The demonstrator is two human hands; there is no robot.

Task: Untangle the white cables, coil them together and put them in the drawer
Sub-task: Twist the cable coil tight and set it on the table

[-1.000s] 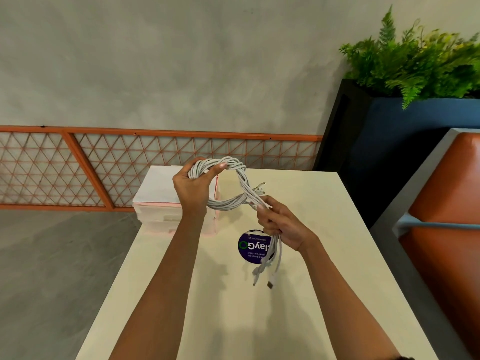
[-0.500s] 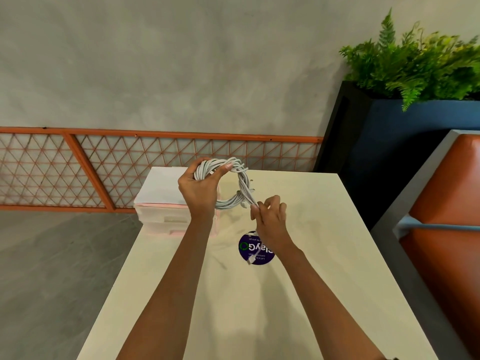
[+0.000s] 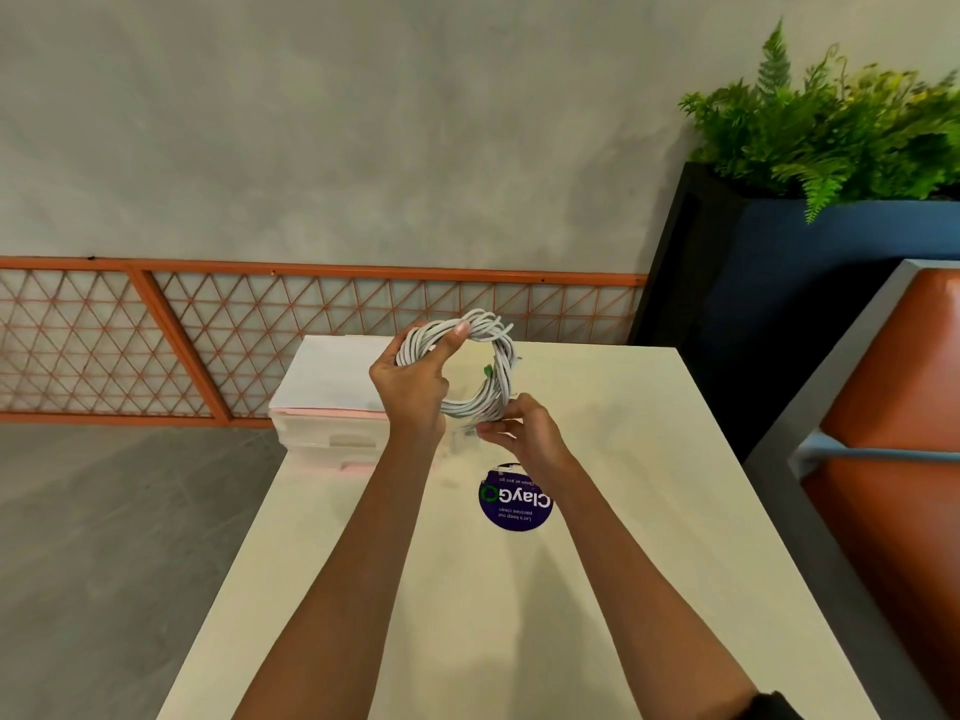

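- My left hand (image 3: 410,387) grips the left side of the coil of thin white cables (image 3: 483,327), fingers curled round the bundled strands and the thumb lying along the top of the ring.
- My right hand (image 3: 524,433) pinches the lower right part of the same coil between thumb and fingertips, closed on the strands there.
- The cables are wound into one round ring with an open middle, and a small green tag (image 3: 488,370) shows on the inner right side.
- I hold the ring up in the air over the far half of the pale cream table (image 3: 649,537), not resting on it.
- The small white and pink plastic drawer unit (image 3: 332,413) stands at the far left corner of the table, just left of my left hand.
- A round purple sticker with white lettering (image 3: 511,506) lies flat on the tabletop, partly covered by my right wrist.
- Behind the table runs an orange metal lattice railing (image 3: 260,324) against a grey concrete wall (image 3: 363,122).
- To the right stands a dark blue planter (image 3: 810,283) with green ferns (image 3: 831,127), and nearer me an orange padded seat (image 3: 898,501).
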